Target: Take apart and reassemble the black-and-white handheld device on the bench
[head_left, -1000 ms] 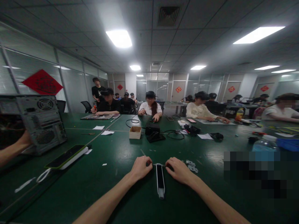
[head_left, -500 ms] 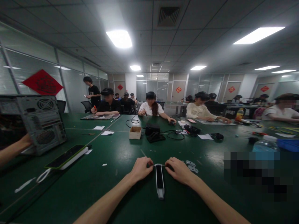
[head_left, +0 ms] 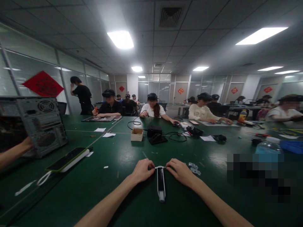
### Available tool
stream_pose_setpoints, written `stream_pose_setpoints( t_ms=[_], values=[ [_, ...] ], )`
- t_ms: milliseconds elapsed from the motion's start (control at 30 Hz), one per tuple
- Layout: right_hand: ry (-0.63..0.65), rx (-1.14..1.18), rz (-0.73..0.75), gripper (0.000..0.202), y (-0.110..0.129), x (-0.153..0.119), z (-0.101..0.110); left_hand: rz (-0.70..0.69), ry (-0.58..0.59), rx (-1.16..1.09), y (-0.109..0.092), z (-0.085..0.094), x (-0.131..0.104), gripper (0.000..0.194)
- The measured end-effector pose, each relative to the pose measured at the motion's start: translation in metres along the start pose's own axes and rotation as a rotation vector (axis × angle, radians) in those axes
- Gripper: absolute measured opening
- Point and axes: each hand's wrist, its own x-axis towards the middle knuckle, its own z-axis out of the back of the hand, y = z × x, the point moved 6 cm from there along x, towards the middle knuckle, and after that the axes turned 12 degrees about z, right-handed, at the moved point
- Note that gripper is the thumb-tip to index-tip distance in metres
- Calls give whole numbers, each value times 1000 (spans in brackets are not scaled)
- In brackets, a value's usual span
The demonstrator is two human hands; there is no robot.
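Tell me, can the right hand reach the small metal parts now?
Likely yes: the small metal parts lie on the green table beside the right hand, with nothing visible between, though that hand is at the far end of the white-edged device.

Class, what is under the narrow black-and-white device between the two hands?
Green tabletop shows around the device; whatever lies directly beneath is covered.
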Motion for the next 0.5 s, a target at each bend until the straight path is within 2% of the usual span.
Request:
stream_pose_setpoints(
  t_ms=[500],
  values=[
    [28,-9,-24,25,0,0,-2,25,8,-71,5,-1,3,24]
  ],
)
